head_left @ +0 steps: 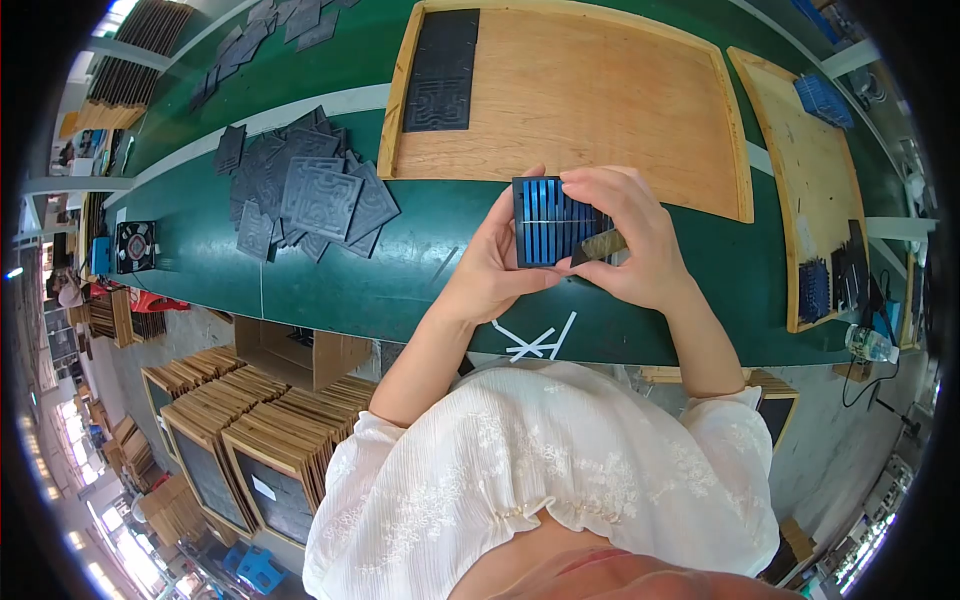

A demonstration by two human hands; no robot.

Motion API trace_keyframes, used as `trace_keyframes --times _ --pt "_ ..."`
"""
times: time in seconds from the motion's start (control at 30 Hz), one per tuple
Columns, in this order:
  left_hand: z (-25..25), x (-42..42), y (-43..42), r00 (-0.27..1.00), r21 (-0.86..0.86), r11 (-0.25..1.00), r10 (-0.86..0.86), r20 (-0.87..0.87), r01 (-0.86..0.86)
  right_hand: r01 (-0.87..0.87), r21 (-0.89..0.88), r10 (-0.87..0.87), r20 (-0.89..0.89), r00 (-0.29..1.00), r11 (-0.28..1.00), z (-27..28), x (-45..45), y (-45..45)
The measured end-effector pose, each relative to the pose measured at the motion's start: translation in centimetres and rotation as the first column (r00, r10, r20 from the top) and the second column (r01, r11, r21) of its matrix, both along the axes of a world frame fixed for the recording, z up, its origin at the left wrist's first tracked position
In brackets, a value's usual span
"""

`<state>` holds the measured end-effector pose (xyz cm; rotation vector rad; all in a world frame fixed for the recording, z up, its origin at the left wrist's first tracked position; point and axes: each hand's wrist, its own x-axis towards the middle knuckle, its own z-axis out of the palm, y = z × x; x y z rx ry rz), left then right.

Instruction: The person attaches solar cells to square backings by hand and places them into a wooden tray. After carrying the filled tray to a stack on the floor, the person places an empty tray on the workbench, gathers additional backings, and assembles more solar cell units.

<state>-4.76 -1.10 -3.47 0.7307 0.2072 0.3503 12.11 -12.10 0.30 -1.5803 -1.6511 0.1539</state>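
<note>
A small black frame with blue slats (pixel 541 225) is held between both hands above the green table. My left hand (pixel 490 258) closes round its left side, with the thumb along the lower edge. My right hand (pixel 636 240) wraps its right side, fingers over the top right corner and thumb low. A small brownish-grey piece (pixel 602 246) sticks out between the right thumb and fingers at the frame's right edge; what it is I cannot make out. Thin white strips (pixel 535 343) lie crossed on the table just below the hands.
Dark patterned plates (pixel 310 195) lie heaped at left. Beyond the hands is a wooden tray (pixel 600 90) holding a black panel (pixel 442 75). At right stand another tray (pixel 808 150), a blue basket (pixel 824 100) and a plastic bottle (pixel 871 344). A small fan (pixel 136 246) sits far left.
</note>
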Motion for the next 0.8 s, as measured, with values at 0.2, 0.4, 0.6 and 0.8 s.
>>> trace_keyframes --times 0.2,0.4,0.6,0.8 --pt "0.2 -0.2 0.2 1.0 -0.171 0.985 -0.028 -0.003 0.027 0.007 -0.038 -0.006 0.051 0.999 0.999 0.1 0.0 -0.1" --pt "0.1 -0.1 0.1 0.998 -0.144 0.99 -0.019 -0.062 0.01 0.01 -0.072 -0.005 0.059 0.998 0.997 0.0 0.0 -0.1" --pt "0.1 -0.1 0.1 0.999 -0.151 0.989 -0.003 -0.049 -0.004 0.04 -0.084 -0.041 -0.007 0.999 0.996 0.2 0.0 -0.2" --pt "0.1 0.0 0.1 0.998 -0.217 0.975 0.024 -0.056 -0.036 0.121 -0.221 -0.232 -0.597 0.768 0.968 -1.4 -0.2 -0.6"
